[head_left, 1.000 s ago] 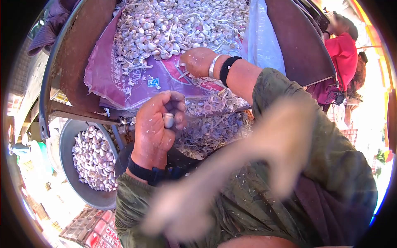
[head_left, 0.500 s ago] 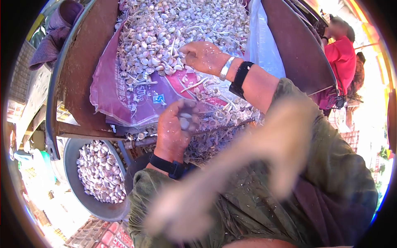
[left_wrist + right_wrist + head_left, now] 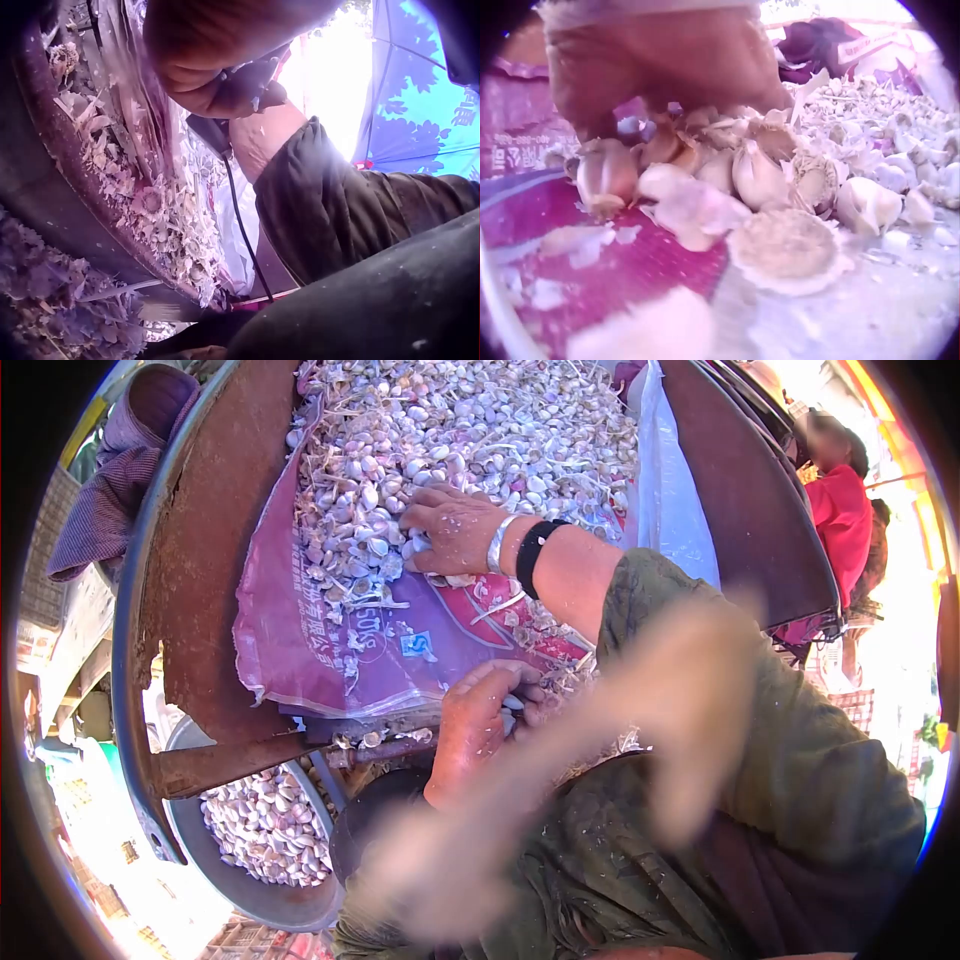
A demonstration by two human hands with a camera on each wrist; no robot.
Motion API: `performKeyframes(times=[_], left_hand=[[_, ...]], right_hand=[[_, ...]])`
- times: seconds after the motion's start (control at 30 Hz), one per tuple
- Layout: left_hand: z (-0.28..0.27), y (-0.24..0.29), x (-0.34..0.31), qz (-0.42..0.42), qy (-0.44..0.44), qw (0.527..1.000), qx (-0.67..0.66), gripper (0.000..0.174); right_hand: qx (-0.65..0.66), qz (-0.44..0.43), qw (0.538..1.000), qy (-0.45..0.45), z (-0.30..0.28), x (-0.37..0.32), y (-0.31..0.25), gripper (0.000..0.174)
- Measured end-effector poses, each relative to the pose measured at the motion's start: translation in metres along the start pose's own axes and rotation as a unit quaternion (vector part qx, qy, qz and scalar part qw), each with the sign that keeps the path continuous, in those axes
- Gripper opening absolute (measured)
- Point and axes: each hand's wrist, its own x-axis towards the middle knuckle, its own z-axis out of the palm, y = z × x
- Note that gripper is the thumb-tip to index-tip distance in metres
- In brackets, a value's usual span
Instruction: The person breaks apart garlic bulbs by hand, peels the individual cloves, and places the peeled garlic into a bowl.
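My right hand (image 3: pixel 455 535) reaches into the near edge of a pile of garlic cloves (image 3: pixel 480 435), its thumb and fingers curled around cloves there. In the right wrist view the fingers arch low over a garlic clove (image 3: pixel 761 180) and its neighbours, hiding part of them. Below the front edge of a printed purple sack (image 3: pixel 375 650), my left hand (image 3: pixel 475 720) has its fingers bent around a pale garlic clove (image 3: pixel 512 703). Its curled fingers also show in the left wrist view, where most of what they hold is hidden.
Rusty metal sides (image 3: pixel 215 540) flank the pile. A grey basin (image 3: pixel 270 908) of garlic cloves stands low at the left. Dry skins (image 3: pixel 172 225) litter the front ledge. A blurred pale shape (image 3: pixel 690 690) covers part of the head view. Someone in red (image 3: pixel 840 510) is at the right.
My right hand has gone from the sack's printed area into the clove pile. My left hand, still holding a clove, has shifted right in the view and turned its palm inward.
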Motion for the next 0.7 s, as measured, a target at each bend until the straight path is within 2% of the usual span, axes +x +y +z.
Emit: performKeyframes(times=[0.1,0.17,0.2,0.3,0.4,0.43,0.5,0.53,0.63,0.67,0.7], left_hand=[[0.004,0.008,-0.003,-0.089,0.007,0.991,-0.103,0.022],[0.005,0.004,-0.002,-0.090,0.020,0.991,-0.100,0.021],[0.005,0.002,-0.001,-0.090,0.027,0.991,-0.098,0.021],[0.002,-0.002,0.001,-0.076,0.029,0.991,-0.101,0.021],[0.002,-0.006,0.001,-0.063,0.031,0.993,-0.100,0.021],[0.002,-0.007,0.002,-0.060,0.030,0.993,-0.099,0.021],[0.001,-0.008,0.003,-0.061,0.034,0.993,-0.093,0.022],[0.001,-0.007,0.004,-0.061,0.036,0.993,-0.090,0.022],[0.002,-0.004,0.003,-0.070,0.029,0.994,-0.075,0.021],[0.002,-0.004,0.004,-0.067,0.032,0.995,-0.071,0.021],[0.003,-0.004,0.005,-0.064,0.034,0.995,-0.068,0.021]], right_hand=[[0.013,-0.022,0.999,0.040,0.002,-0.034,0.017,0.043],[0.042,-0.035,0.996,0.074,0.013,-0.052,0.044,0.040],[0.071,-0.033,0.992,0.103,0.011,-0.061,0.052,0.032],[0.132,0.039,0.983,0.120,0.016,-0.084,0.093,0.027],[0.083,0.057,0.986,0.132,0.010,-0.096,0.115,0.028],[0.050,0.087,0.986,0.132,0.008,-0.099,0.118,0.030],[-0.015,0.144,0.980,0.133,0.000,-0.100,0.114,0.032],[-0.068,0.134,0.979,0.137,-0.001,-0.099,0.111,0.037],[-0.098,0.093,0.989,0.060,-0.003,-0.089,0.072,0.046],[-0.038,0.119,0.992,0.004,-0.010,-0.086,0.052,0.053],[-0.035,0.110,0.993,0.017,-0.005,-0.081,0.040,0.053]])
